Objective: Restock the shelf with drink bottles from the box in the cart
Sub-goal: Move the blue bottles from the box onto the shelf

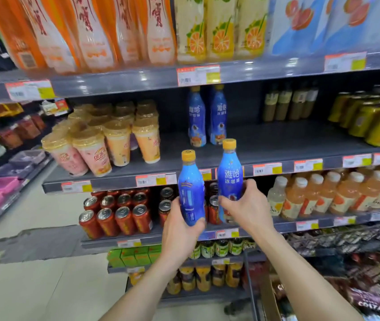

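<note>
My left hand [179, 230] grips the lower part of a blue drink bottle [191, 191] with a yellow cap, held upright. My right hand [244, 207] grips a second blue bottle [230, 174] of the same kind, slightly higher. Both bottles are in front of the edge of the grey middle shelf [265, 144]. Two matching blue bottles [207, 117] stand at the back of that shelf. The cardboard box [271, 300] in the cart shows at the bottom right, partly cut off.
Plastic-wrapped cups [105, 140] fill the shelf's left part; dark bottles [288, 103] and yellow bottles [374, 121] stand to the right. Red cans [115, 214] and orange drink bottles [337, 195] sit one shelf below. Tall orange bottles line the top shelf. The cart's rail [251, 286] rises at the lower right.
</note>
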